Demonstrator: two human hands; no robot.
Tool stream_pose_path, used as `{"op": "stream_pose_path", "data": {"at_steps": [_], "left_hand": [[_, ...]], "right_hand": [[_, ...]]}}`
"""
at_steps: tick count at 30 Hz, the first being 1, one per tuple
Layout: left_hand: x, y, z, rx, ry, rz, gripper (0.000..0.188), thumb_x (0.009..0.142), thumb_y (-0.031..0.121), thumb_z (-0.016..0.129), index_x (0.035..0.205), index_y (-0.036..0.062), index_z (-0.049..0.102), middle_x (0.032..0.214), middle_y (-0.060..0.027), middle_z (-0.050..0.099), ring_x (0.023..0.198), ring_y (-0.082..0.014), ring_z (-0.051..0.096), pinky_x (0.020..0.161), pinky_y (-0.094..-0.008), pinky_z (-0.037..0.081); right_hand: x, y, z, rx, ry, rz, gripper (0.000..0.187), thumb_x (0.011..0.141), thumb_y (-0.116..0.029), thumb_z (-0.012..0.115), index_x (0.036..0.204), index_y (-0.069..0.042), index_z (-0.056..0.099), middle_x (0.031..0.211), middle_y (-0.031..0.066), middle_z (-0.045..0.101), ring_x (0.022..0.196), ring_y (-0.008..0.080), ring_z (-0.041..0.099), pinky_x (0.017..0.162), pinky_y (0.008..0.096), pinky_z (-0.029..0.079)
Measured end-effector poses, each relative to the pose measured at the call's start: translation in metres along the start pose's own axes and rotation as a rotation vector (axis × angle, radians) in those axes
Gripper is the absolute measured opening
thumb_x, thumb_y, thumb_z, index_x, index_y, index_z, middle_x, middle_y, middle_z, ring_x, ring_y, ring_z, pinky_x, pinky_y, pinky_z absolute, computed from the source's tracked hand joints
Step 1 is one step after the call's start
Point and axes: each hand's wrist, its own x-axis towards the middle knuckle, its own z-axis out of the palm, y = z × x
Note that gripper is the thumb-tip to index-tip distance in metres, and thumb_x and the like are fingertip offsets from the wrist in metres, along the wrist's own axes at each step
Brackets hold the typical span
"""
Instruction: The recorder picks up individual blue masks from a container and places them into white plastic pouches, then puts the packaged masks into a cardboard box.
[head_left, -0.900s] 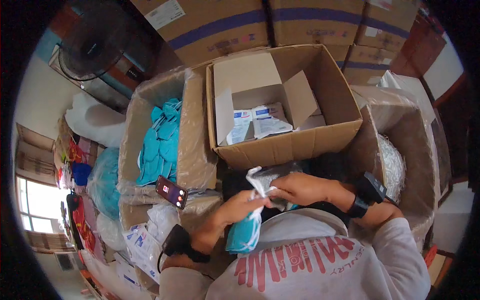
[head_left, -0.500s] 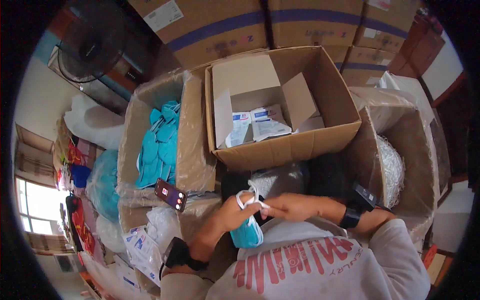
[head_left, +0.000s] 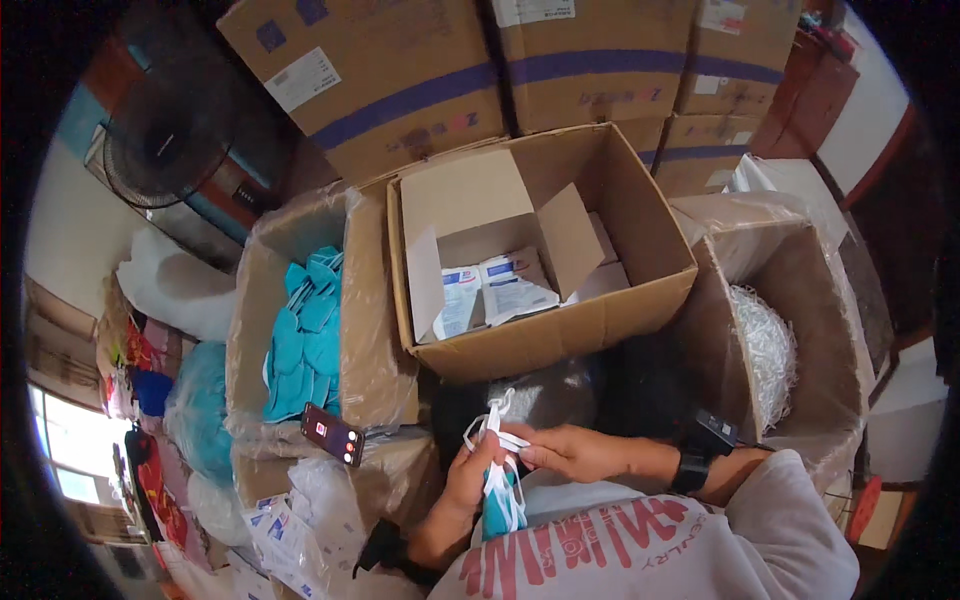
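My left hand (head_left: pixel 458 500) grips a folded teal mask (head_left: pixel 497 508) with white ear loops (head_left: pixel 492 424) close to my chest. My right hand (head_left: pixel 570 451) comes in from the right and pinches the white loops at the mask's top. Both wrists wear dark bands. Straight ahead stands an open cardboard box (head_left: pixel 640 300) holding white sealed packets (head_left: pixel 500 287). On my left, a plastic-lined carton (head_left: pixel 365 300) is filled with loose teal masks (head_left: pixel 303 335).
A dark phone (head_left: pixel 332 434) lies on the left carton's near flap. A lined carton (head_left: pixel 815 300) on the right holds white shredded strips (head_left: pixel 765 350). Taped cartons (head_left: pixel 420 80) are stacked behind. A fan (head_left: pixel 165 130) stands far left, white packets (head_left: pixel 285 535) lie low left.
The mask and both hands have drifted a little lower and left, closer to my chest. My right hand has slid from above the mask to pinching its loops.
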Motion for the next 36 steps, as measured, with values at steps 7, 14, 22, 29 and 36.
{"op": "stream_pose_path", "data": {"at_steps": [7, 14, 22, 29, 36], "left_hand": [[-0.011, 0.017, -0.011, 0.398, -0.514, -0.247, 0.031, 0.089, 0.034, 0.04, 0.08, 0.0054, 0.05, 0.071, 0.0013, 0.046, 0.064, -0.0073, 0.041, 0.057, -0.0209, 0.033], [-0.036, 0.002, -0.004, 0.323, -0.556, -0.428, 0.028, 0.091, 0.029, 0.042, 0.102, 0.0053, 0.053, 0.087, 0.0009, 0.048, 0.084, -0.0086, 0.044, 0.077, -0.0243, 0.036], [-0.044, 0.004, 0.012, 0.236, -0.556, -0.331, 0.031, 0.092, 0.034, 0.036, 0.092, 0.0057, 0.048, 0.084, -0.0005, 0.044, 0.08, -0.01, 0.041, 0.072, -0.0252, 0.034], [-0.053, -0.004, 0.014, 0.217, -0.56, -0.385, 0.03, 0.092, 0.034, 0.036, 0.09, 0.006, 0.048, 0.084, -0.0008, 0.044, 0.078, -0.0099, 0.041, 0.071, -0.025, 0.033], [-0.053, 0.0, 0.019, 0.174, -0.533, -0.444, 0.03, 0.092, 0.033, 0.037, 0.088, 0.0059, 0.047, 0.085, -0.0019, 0.045, 0.077, -0.0098, 0.041, 0.071, -0.0249, 0.033]], "right_hand": [[-0.016, 0.008, -0.004, -0.26, -0.336, -0.101, 0.027, 0.092, -0.027, 0.038, 0.097, -0.003, 0.05, 0.088, 0.0188, 0.055, 0.08, 0.0327, 0.054, 0.07, 0.0388, 0.042], [-0.051, -0.012, -0.022, 0.105, -0.565, 0.12, 0.021, 0.09, -0.02, 0.04, 0.082, 0.0, 0.042, 0.079, 0.0155, 0.051, 0.074, 0.0306, 0.048, 0.069, 0.0346, 0.038], [-0.082, -0.025, -0.042, 0.072, -0.589, 0.14, 0.019, 0.086, -0.018, 0.047, 0.094, -0.002, 0.051, 0.093, 0.0122, 0.058, 0.085, 0.0173, 0.05, 0.077, 0.0321, 0.039], [-0.105, -0.027, -0.039, 0.177, -0.569, 0.279, 0.02, 0.087, -0.019, 0.047, 0.095, 0.0, 0.049, 0.088, 0.0132, 0.056, 0.083, 0.0153, 0.049, 0.075, 0.0318, 0.04], [-0.115, -0.027, -0.039, 0.198, -0.526, 0.311, 0.025, 0.092, -0.024, 0.041, 0.096, -0.001, 0.049, 0.088, 0.0136, 0.055, 0.082, 0.0145, 0.048, 0.076, 0.0309, 0.039]]}}
